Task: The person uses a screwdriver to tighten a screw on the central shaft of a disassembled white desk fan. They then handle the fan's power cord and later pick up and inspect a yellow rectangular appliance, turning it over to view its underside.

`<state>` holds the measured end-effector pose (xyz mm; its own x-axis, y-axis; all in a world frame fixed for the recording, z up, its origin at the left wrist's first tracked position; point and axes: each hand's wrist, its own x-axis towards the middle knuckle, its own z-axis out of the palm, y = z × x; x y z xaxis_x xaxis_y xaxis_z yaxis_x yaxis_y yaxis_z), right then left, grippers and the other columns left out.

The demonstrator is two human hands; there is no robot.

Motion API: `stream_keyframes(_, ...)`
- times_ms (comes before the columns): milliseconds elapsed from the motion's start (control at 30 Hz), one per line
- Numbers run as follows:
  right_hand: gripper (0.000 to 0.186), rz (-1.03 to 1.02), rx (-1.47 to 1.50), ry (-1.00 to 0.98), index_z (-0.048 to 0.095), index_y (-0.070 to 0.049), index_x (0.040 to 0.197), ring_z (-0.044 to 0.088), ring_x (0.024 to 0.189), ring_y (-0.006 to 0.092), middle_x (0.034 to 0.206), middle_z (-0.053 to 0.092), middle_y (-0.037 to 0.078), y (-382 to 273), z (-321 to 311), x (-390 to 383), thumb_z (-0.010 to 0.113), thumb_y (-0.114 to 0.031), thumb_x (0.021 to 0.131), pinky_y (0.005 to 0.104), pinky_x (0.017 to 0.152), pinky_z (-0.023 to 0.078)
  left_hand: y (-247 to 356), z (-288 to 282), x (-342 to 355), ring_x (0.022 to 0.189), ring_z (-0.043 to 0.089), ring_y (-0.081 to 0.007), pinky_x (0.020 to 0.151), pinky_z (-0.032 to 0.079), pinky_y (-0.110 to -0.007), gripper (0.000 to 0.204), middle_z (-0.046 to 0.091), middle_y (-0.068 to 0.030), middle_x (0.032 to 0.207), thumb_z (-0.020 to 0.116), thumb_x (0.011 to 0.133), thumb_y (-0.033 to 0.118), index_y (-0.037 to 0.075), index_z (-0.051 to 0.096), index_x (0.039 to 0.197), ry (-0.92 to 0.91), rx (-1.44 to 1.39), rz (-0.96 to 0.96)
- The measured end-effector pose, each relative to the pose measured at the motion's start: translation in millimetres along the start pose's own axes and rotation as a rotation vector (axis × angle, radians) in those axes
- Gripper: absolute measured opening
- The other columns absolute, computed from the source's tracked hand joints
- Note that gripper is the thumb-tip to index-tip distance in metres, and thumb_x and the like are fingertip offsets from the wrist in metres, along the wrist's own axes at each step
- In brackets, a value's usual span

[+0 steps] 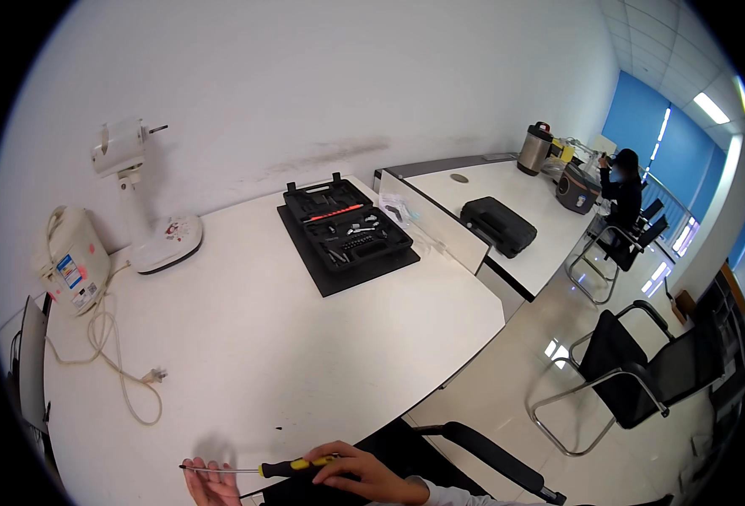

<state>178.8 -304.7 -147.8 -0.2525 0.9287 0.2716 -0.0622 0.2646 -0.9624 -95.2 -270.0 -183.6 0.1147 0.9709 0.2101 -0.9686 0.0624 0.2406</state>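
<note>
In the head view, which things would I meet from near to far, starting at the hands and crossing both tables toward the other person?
Screwdriver in the right hand, open black tool case on the near table, closed black case on the farther table, grey-and-orange appliance, other person.

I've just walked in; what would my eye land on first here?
Probably the black-and-yellow screwdriver at the bottom, with its handle in the right hand and its tip at the fingers of the left hand. Next, the white electric fan at the desk's back left, showing no blades or grille. Near the picture's middle, a black tool case lies open on a black mat.
</note>
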Motion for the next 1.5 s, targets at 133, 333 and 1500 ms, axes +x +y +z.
stream_keyframes(133,0.029,0.055,0.042,0.052,0.056,-0.006,0.116,0.053,0.109,0.0196,0.129,0.043,0.009,-3.3,1.5,-2.7,0.052,0.001,0.089,0.0254,0.083,0.052,1.9,-3.5,-4.1,0.113,0.051,-0.0295,0.103,0.035,-0.051,0.025,0.056,-0.0127,0.12,0.047,0.095,0.012,0.004,0.053,0.117,0.091,0.009,-0.026)
stream_keyframes(333,0.036,0.117,0.123,0.163,0.05,-0.006,0.122,0.052,0.113,0.0217,0.128,0.045,0.01,-25.8,2.3,9.0,0.052,0.003,0.088,0.0287,0.089,0.051,-3.1,-0.5,0.2,0.111,0.052,-0.0297,0.101,0.038,-0.049,0.027,0.056,-0.0126,0.119,0.049,0.094,0.014,0.004,0.052,0.119,0.125,0.14,0.017)
stream_keyframes(1500,0.031,0.018,-0.401,0.106,0.05,-0.001,0.118,0.059,0.075,0.0167,0.086,0.06,0.009,7.1,3.5,-0.3,0.055,-0.016,0.091,0.0227,0.06,0.049,-16.7,30.8,13.1,0.106,0.056,-0.0313,0.096,0.042,-0.047,0.03,0.056,-0.0119,0.107,0.041,0.097,0.025,0.006,0.043,0.12,0.14,0.238,0.001)
